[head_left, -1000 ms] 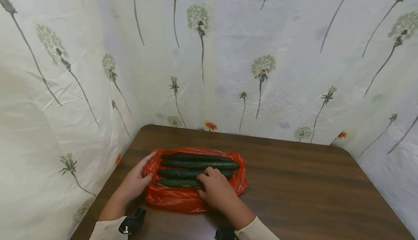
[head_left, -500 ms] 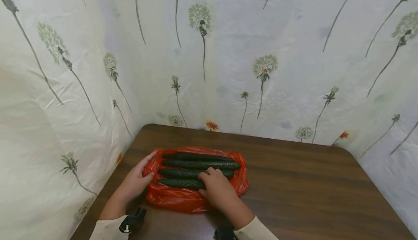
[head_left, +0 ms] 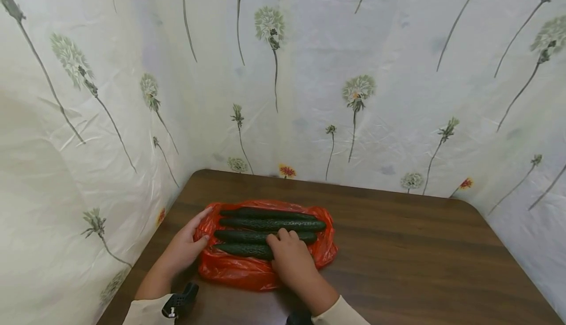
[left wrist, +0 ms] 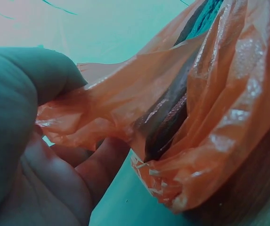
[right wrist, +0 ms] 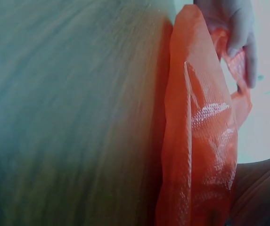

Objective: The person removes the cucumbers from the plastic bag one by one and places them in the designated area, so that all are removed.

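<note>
Several long dark green cucumbers lie side by side in an opened red plastic bag [head_left: 239, 277] on the table. My left hand [head_left: 184, 245] pinches the bag's left edge; in the left wrist view its thumb presses the thin red film [left wrist: 73, 117] against the fingers. At the near side, my right hand [head_left: 292, 257] reaches over the front cucumber [head_left: 239, 249], fingers curled across its right half and thumb hidden. Behind it lie further cucumbers [head_left: 274, 223]. In the right wrist view the bag's side wall [right wrist: 200, 132] covers most of the right hand [right wrist: 259, 188].
The brown wooden table [head_left: 398, 246] stretches away to the right of the bag. A pale curtain [head_left: 309, 69] printed with dandelions hangs behind the table and along its left side. A dark wrist device [head_left: 180, 301] sits at the left cuff.
My right hand has shifted slightly to the left and turned over the front cucumber, its thumb now out of sight. The left hand and the bag have barely moved.
</note>
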The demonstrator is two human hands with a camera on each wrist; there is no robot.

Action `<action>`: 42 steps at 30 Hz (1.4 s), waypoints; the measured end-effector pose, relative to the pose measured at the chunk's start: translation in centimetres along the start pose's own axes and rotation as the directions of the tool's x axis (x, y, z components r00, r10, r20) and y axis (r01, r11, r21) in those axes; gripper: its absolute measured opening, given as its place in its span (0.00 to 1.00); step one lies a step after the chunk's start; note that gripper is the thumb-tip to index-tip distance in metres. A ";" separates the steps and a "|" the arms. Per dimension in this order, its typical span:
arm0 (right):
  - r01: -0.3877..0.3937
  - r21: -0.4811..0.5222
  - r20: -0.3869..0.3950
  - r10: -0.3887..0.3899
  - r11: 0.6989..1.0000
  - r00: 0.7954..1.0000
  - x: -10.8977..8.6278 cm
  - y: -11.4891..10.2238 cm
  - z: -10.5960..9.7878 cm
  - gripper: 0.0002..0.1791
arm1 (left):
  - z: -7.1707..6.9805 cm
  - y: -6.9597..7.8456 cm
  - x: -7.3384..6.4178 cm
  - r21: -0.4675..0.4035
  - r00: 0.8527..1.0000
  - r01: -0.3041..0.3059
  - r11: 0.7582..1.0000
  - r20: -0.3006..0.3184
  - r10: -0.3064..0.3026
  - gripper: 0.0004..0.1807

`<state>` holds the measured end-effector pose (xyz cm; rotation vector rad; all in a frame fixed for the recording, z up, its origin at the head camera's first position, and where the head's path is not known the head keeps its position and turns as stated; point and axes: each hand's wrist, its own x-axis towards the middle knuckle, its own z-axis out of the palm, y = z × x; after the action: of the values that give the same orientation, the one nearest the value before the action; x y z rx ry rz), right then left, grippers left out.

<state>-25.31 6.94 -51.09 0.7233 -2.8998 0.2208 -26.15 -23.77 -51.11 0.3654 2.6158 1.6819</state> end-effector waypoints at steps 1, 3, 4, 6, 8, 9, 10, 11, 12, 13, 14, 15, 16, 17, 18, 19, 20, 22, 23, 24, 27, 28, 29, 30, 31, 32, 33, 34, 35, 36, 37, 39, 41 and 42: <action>-0.002 -0.006 -0.002 0.002 1.000 1.000 0.0 0.0 0.0 0.21 | 0.0 0.0 0.0 -0.006 1.000 0.001 1.000 0.005 -0.001 0.41; -0.006 -0.019 -0.011 0.006 1.000 1.000 -0.1 -0.1 -0.1 0.20 | 0.1 0.0 0.1 -0.015 1.000 -0.001 1.000 0.010 0.001 0.41; -0.008 -0.025 -0.015 0.007 1.000 1.000 -0.1 -0.2 -0.1 0.20 | 0.2 -0.1 0.1 -0.017 1.000 -0.002 1.000 0.012 0.002 0.41; -0.006 -0.038 -0.021 0.006 0.999 1.000 -0.1 -0.2 -0.2 0.19 | 0.1 -0.1 0.1 -0.005 1.000 -0.014 1.000 0.004 0.014 0.41; -0.004 -0.049 -0.025 0.003 0.999 1.000 -0.1 -0.3 -0.2 0.19 | 0.1 0.0 0.0 0.004 1.000 -0.016 1.000 -0.006 0.016 0.41; -0.003 -0.052 -0.023 0.002 0.999 1.000 -0.1 -0.3 -0.1 0.19 | 0.1 0.0 0.0 0.010 1.000 -0.016 1.000 -0.012 0.016 0.41; -0.005 -0.053 -0.020 0.004 0.999 1.000 -0.1 -0.3 -0.1 0.18 | 0.1 0.0 0.0 0.020 1.000 -0.015 1.000 -0.016 0.015 0.41; -0.006 -0.053 -0.018 0.005 0.999 1.000 -0.1 -0.3 -0.1 0.18 | 0.1 0.0 0.0 0.026 1.000 -0.013 1.000 -0.018 0.014 0.41; -0.010 -0.055 -0.018 0.009 0.998 1.000 -0.1 -0.3 -0.1 0.18 | 0.1 0.0 0.0 0.030 1.000 -0.009 0.999 -0.016 0.009 0.41; -0.014 -0.055 -0.019 0.013 0.998 1.000 -0.1 -0.3 0.0 0.18 | 0.1 0.1 0.0 0.033 1.000 -0.004 0.999 -0.014 0.004 0.41; -0.017 -0.055 -0.017 0.016 0.998 1.000 -0.2 -0.3 0.0 0.17 | 0.0 0.1 0.0 0.041 1.000 -0.004 0.999 -0.015 0.005 0.41; -0.019 -0.056 -0.018 0.018 0.998 1.000 -0.2 -0.3 0.0 0.16 | 0.0 0.1 0.1 0.044 1.000 -0.003 0.999 -0.014 0.004 0.41; -0.017 -0.059 -0.019 0.016 0.998 1.000 -0.2 -0.4 0.1 0.15 | 0.0 0.1 0.1 0.046 1.000 -0.001 0.999 -0.012 0.001 0.41; -0.014 -0.062 -0.021 0.012 0.998 1.000 -0.2 -0.4 0.0 0.14 | 0.0 0.1 0.1 0.050 1.000 -0.001 0.999 -0.014 0.001 0.41; -0.009 -0.065 -0.020 0.007 0.998 1.000 -0.2 -0.4 0.0 0.13 | 0.0 0.1 0.1 0.046 1.000 -0.001 0.999 -0.015 0.002 0.41; -0.003 -0.065 -0.016 0.002 0.998 1.000 -0.2 -0.4 0.0 0.12 | 0.0 0.1 0.1 0.044 1.000 -0.001 0.999 -0.018 0.002 0.41; 0.003 -0.064 -0.013 -0.004 0.998 1.000 -0.2 -0.4 0.0 0.11 | 0.0 0.1 0.0 0.044 1.000 -0.003 0.999 -0.019 0.003 0.41; 0.012 -0.059 -0.005 -0.013 0.998 1.000 -0.3 -0.5 -0.1 0.10 | 0.0 0.1 -0.1 0.042 1.000 -0.001 0.999 -0.020 0.002 0.41; 0.016 -0.055 0.001 -0.016 0.998 1.000 -0.3 -0.5 -0.2 0.10 | 0.0 0.1 -0.1 0.043 1.000 -0.002 0.999 -0.022 0.003 0.41; 0.019 -0.054 0.005 -0.019 0.998 1.000 -0.4 -0.5 -0.2 0.11 | 0.0 0.1 -0.1 0.043 1.000 -0.001 0.999 -0.021 0.001 0.41; 0.023 -0.056 0.011 -0.022 0.998 1.000 -0.6 -0.5 -0.2 0.12 | 0.1 0.1 -0.1 0.044 1.000 0.009 0.999 -0.019 -0.008 0.41; 0.025 -0.059 0.012 -0.024 0.998 1.000 -0.7 -0.6 -0.2 0.12 | 0.1 0.2 -0.1 0.045 1.000 0.012 0.999 -0.020 -0.011 0.41; 0.027 -0.065 0.009 -0.027 0.998 1.000 -0.7 -0.6 -0.3 0.13 | 0.1 0.2 -0.1 0.043 1.000 0.013 0.999 -0.022 -0.013 0.41; 0.029 -0.072 0.005 -0.029 0.997 1.000 -0.7 -0.6 -0.2 0.13 | 0.1 0.2 0.0 0.048 1.000 0.009 0.999 -0.020 -0.008 0.41; 0.031 -0.076 0.000 -0.031 0.997 1.000 -0.7 -0.6 -0.3 0.13 | 0.1 0.3 0.0 0.041 1.000 0.008 0.999 -0.019 -0.007 0.41; 0.034 -0.081 -0.007 -0.035 0.996 0.999 -0.8 -0.6 -0.3 0.13 | 0.1 0.4 0.0 0.040 1.000 0.005 0.999 -0.018 -0.004 0.41; 0.036 -0.088 -0.013 -0.038 0.995 0.999 -0.8 -0.6 -0.3 0.13 | 0.1 0.4 0.0 0.034 1.000 0.002 0.999 -0.018 -0.002 0.41; 0.037 -0.092 -0.019 -0.038 0.995 0.999 -0.8 -0.6 -0.3 0.13 | 0.1 0.5 0.0 0.034 1.000 0.000 0.999 -0.018 0.000 0.41; 0.037 -0.097 -0.024 -0.039 0.995 0.999 -0.8 -0.6 -0.3 0.13 | 0.1 0.5 0.0 0.032 1.000 -0.001 0.999 -0.017 0.001 0.41; 0.037 -0.100 -0.029 -0.040 0.994 0.999 -0.8 -0.6 -0.3 0.13 | 0.1 0.5 0.0 0.031 1.000 -0.001 1.000 -0.015 0.002 0.41; 0.037 -0.103 -0.032 -0.040 0.994 0.999 -0.8 -0.7 -0.3 0.13 | 0.2 0.5 0.0 0.022 1.000 0.004 1.000 -0.017 -0.004 0.41; 0.034 -0.107 -0.034 -0.038 0.994 0.999 -0.9 -0.6 -0.3 0.14 | 0.2 0.4 -0.1 0.025 1.000 0.012 1.000 -0.018 -0.011 0.41; 0.030 -0.108 -0.038 -0.034 0.994 0.999 -0.9 -0.6 -0.3 0.14 | 0.2 0.4 -0.1 0.030 1.000 0.017 0.999 -0.019 -0.016 0.41; 0.029 -0.108 -0.043 -0.034 0.994 0.999 -0.9 -0.6 -0.3 0.14 | 0.1 0.3 -0.1 0.033 1.000 0.015 0.999 -0.017 -0.015 0.41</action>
<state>-24.24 6.84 -50.88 0.7361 -2.8306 0.0757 -25.99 -23.55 -50.88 0.3330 2.6536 1.6465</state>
